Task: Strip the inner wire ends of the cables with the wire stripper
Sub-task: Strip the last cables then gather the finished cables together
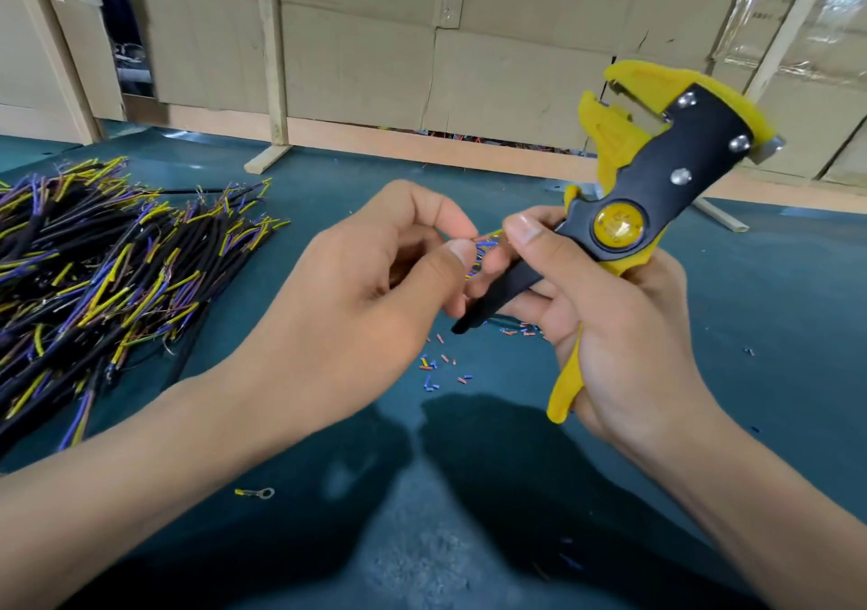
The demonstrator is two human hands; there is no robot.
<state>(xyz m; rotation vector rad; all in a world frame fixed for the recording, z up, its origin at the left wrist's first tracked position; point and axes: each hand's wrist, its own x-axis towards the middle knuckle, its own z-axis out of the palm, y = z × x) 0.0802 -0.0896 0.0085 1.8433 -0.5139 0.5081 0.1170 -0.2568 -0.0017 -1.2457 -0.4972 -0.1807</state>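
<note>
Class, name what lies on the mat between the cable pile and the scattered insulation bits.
Head view: only the left hand and forearm cross above it; the green mat there looks bare.

A large pile of cables [108, 253] lies on the table [774, 309] along its left side, reaching towards the middle. Right of the pile, above the table's middle, the left hand [370, 281] and the right hand [605, 323] meet, the left pinching wire ends [483, 248] between them. The wire stripper [657, 187] sits in the right hand, its head up and to the right, its handles down. Insulation scraps [441, 368] lie on the table below the hands. Nearer the front edge, left of centre, lies a ring terminal [255, 493]. Cardboard panels [356, 46] stand behind the table's far edge.
</note>
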